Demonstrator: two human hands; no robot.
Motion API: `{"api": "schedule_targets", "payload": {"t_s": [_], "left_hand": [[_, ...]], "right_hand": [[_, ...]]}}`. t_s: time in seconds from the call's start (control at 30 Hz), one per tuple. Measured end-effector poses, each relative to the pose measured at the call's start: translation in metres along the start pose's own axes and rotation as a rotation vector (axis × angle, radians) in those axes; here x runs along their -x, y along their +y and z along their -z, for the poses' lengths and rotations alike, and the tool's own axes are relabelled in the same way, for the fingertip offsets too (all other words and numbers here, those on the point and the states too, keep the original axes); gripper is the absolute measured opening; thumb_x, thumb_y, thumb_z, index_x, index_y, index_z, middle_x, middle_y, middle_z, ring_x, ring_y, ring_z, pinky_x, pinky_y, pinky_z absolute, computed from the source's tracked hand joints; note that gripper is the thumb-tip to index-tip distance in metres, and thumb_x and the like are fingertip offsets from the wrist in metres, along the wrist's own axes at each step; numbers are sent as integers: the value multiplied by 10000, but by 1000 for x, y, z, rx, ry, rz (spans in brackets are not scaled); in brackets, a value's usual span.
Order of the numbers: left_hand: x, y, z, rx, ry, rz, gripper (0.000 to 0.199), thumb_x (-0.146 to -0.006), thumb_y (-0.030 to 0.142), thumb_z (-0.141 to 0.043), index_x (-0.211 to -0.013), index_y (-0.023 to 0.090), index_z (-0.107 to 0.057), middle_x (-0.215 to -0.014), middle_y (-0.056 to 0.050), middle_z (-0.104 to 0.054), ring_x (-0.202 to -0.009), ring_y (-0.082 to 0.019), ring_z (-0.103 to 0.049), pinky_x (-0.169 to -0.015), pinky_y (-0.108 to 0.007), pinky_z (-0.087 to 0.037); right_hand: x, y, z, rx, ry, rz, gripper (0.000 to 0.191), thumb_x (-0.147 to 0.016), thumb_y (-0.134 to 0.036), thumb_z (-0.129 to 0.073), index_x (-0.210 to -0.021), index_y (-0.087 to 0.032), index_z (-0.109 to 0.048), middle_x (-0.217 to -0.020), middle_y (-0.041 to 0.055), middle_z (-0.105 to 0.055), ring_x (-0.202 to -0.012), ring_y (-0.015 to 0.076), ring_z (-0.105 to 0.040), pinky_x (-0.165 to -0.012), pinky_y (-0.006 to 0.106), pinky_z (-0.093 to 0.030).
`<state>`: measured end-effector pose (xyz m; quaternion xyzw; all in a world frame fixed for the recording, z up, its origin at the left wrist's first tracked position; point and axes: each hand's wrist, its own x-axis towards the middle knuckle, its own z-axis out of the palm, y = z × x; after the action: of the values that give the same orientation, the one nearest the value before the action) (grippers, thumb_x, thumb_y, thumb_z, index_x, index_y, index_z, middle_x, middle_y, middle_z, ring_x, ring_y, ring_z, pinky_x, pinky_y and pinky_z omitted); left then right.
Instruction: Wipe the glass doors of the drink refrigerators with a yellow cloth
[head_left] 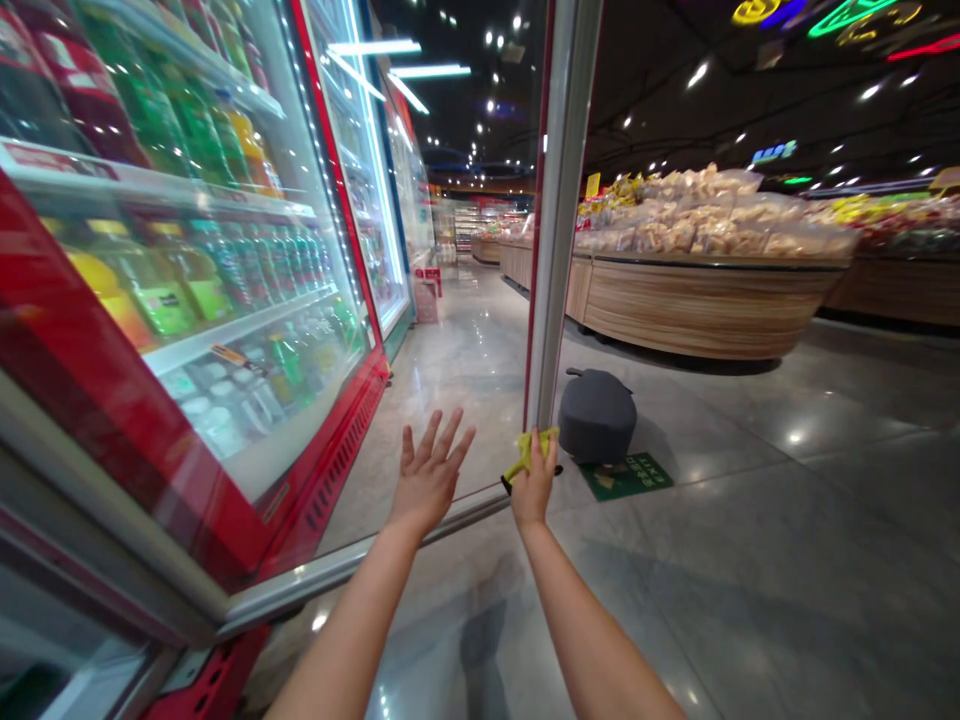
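A glass door with a grey metal frame stands swung out from a red drinks fridge. Low on the glass, near the bottom rail, my left hand is spread with its fingers apart and holds nothing. At the door's lower outer corner my right hand is closed round a yellow cloth, which lies against the frame. A small black part shows beside the cloth; what it is I cannot make out.
Bottles fill the red fridge on the left. A dark grey stool-like object stands on the floor beyond the door, by a green floor sign. Farther back is a wood-panelled display heaped with bagged goods.
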<state>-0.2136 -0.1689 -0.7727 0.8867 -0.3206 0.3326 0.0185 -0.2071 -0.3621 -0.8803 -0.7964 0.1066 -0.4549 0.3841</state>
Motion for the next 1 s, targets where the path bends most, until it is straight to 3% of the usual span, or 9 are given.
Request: {"api": "schedule_targets", "payload": {"t_s": [0.17,0.27,0.57,0.7,0.87,1.0], "left_hand": [[0,-1,-3,-7,21,-6,812,-826,130,-618,-1567,340,-359,-1665,-10,-252,-1575,-210,30,-1254,-515,149],[1,-3,-4,-1,26,-15,826,-829,127,-614,-1571,364,-340,-1665,5,-250,-1576,-210,20,-1256,-516,144],[1,1,2,21,62,-20,712,-888,135,-576,-1543,357,-405,-1655,2,-287,-1575,-188,30,-1262,-518,124],[2,1,3,38,56,-20,812,-852,99,-592,-1568,381,-337,-1660,7,-265,-1578,-206,-12,-1260,-531,124],[1,0,3,39,44,-25,796,-861,112,-586,-1566,387,-339,-1658,10,-261,-1575,-213,-37,-1261,-527,126],[0,1,3,32,65,-25,756,-872,126,-587,-1554,373,-374,-1652,9,-282,-1576,-198,-11,-1258,-518,138]], "right_hand": [[-88,-55,12,-6,133,192,962,-773,-30,-359,-1640,-204,21,-1711,123,-92,-1578,256,-122,-1239,535,-255],[-100,-59,11,3,198,195,947,-785,-66,-376,-1638,-187,16,-1692,149,-158,-1564,267,-177,-1225,541,-276],[-8,5,-19,-53,265,-147,818,-754,-121,-438,-1560,-158,-307,-1518,227,-413,-1458,318,-359,-1183,578,-289],[21,26,-17,-46,237,-171,780,-751,-113,-424,-1527,-135,-345,-1486,235,-438,-1450,304,-372,-1184,566,-298],[44,45,-19,-51,191,-147,824,-748,-104,-395,-1561,-92,-264,-1539,251,-378,-1504,297,-296,-1205,567,-275],[51,49,-25,-42,269,-82,856,-748,-59,-379,-1586,-117,-209,-1547,223,-376,-1512,258,-287,-1216,532,-290]]}}
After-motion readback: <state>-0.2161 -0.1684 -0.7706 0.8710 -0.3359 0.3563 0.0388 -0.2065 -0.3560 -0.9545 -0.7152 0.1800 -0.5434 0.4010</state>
